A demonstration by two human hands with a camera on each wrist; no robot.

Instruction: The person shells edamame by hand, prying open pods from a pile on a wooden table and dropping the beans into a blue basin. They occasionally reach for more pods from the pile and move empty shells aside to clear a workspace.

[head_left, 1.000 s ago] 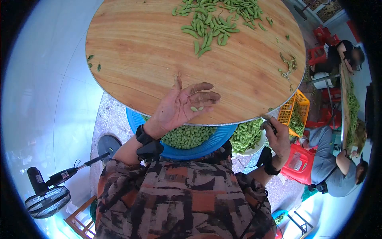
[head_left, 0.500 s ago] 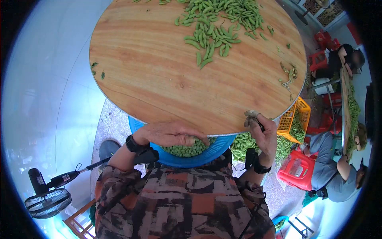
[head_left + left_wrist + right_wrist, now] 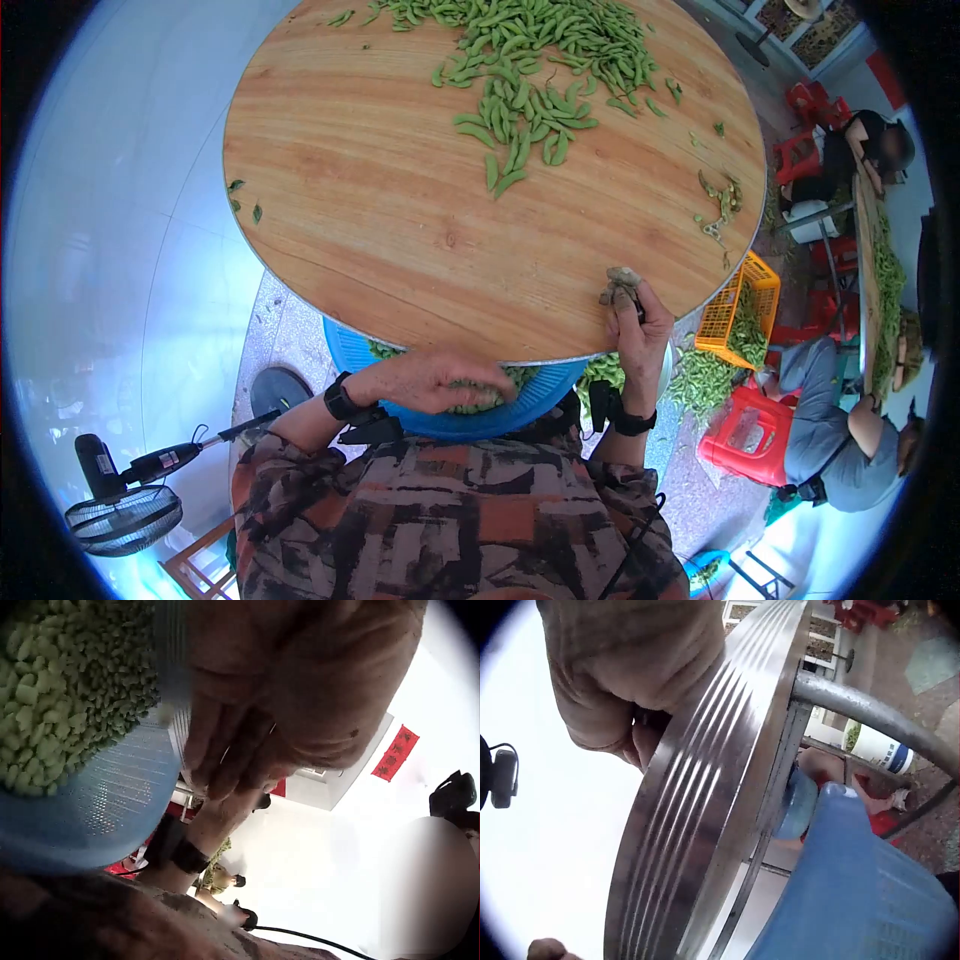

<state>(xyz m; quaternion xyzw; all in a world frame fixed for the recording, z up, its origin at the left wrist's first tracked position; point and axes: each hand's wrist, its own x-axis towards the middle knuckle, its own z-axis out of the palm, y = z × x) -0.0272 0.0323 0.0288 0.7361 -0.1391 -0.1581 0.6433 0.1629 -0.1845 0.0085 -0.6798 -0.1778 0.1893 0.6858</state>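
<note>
My left hand, slightly blurred, is over the blue basket of shelled green beans, fingers loosely bent. The left wrist view shows its palm beside the beans and the basket's side; no bean is visible in it. At the near right edge of the round wooden table, my right hand has its fingers curled round a small dark object, mostly hidden, with greyish coverings or dirt at the fingertips. In the right wrist view, that hand is by the metal rim.
Green pods are heaped at the table's far side, with scraps at its right. A yellow crate, a red stool and more pods stand or lie to the right. A fan is at left; two people sit at right.
My left hand has turned over from palm up, where it showed two beans, and moved down over the basket. The right hand has shifted left and onto the table's edge.
</note>
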